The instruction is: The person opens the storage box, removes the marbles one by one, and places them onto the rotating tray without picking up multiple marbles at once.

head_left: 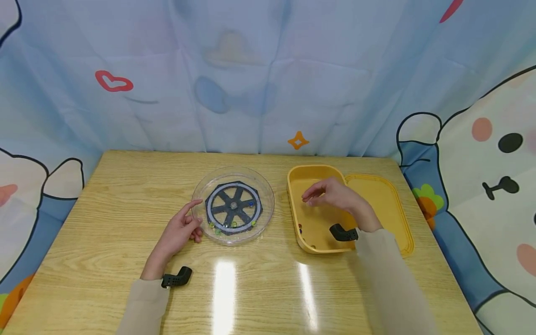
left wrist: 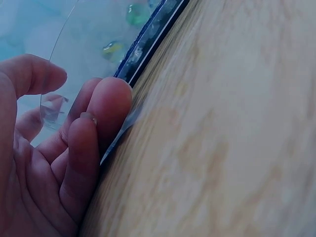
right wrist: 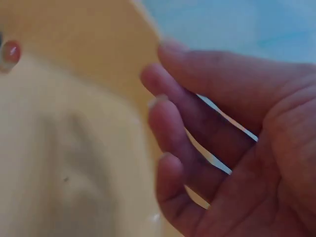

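Right up front by the camera is the right sleeve [head_left: 391, 274], with the right hand [head_left: 335, 197] over the yellow box [head_left: 320, 235], fingers loosely bent, no visible catch. The left hand [head_left: 177, 232] touches the clear dish [head_left: 271, 209], thumb and index spread. Several marbles [head_left: 234, 224] sit in the dish, at least one [head_left: 300, 228] remains boxed, so probably well along, not finished.

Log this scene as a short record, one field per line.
Surface: light wood-grain table
Dish: round clear plastic dish with a dark spoked wheel shape inside
Dish contents: several yellow-green glass marbles, one blue marble
Box: open yellow rounded-rectangular box
Lid: flat yellow lid, right of box
Left hand: at dish's left rim
Right hand: over box, nothing visibly held
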### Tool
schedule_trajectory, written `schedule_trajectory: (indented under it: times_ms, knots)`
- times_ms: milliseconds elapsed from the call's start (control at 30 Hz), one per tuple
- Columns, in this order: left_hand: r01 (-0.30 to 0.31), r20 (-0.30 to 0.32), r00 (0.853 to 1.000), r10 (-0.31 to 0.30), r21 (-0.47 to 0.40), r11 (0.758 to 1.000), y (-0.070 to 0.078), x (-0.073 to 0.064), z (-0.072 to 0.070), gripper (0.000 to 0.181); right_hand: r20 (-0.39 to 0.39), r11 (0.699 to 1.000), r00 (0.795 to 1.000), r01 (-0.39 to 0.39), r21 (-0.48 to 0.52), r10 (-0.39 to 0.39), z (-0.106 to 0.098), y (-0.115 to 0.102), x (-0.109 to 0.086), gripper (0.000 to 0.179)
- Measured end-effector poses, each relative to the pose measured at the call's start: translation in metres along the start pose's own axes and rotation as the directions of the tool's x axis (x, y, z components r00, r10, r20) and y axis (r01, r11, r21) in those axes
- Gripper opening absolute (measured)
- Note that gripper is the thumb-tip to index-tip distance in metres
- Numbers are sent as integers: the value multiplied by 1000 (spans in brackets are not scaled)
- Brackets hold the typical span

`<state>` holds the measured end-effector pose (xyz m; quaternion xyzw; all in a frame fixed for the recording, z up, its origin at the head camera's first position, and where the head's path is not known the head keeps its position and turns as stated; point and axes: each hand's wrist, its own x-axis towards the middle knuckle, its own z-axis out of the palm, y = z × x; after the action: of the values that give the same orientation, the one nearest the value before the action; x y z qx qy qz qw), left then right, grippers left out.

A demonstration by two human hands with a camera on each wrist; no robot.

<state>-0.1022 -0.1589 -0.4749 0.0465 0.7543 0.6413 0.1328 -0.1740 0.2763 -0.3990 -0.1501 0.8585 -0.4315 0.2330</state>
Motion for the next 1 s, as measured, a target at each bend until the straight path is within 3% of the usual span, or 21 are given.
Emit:
schedule_trajectory:
  times_ms: [100, 233, 333, 667, 1000]
  knots:
    - [-14, -5, 1000, 14, 1, 1000, -14, 5, -1, 52, 115, 1000, 993, -7, -18, 9, 2, 11, 7, 21]
    - [-14, -5, 1000, 14, 1, 1000, -13, 5, -1, 52, 248, 999, 968, -26, -40, 35, 6, 25, 15, 22]
    - [-8, -4, 1000, 8, -2, 1000, -14, 5, -1, 52, 302, 998, 951, -50, -41, 60, 10, 32, 19, 23]
    - [-9, -13, 1000, 9, 16, 1000, -13, 5, -2, 52, 297, 992, 953, -28, -120, 63, 21, 27, 20, 22]
    - [-15, -7, 1000, 15, 16, 1000, -12, 4, 0, 52, 292, 987, 951, -57, -150, 99, 29, 18, 22, 13]
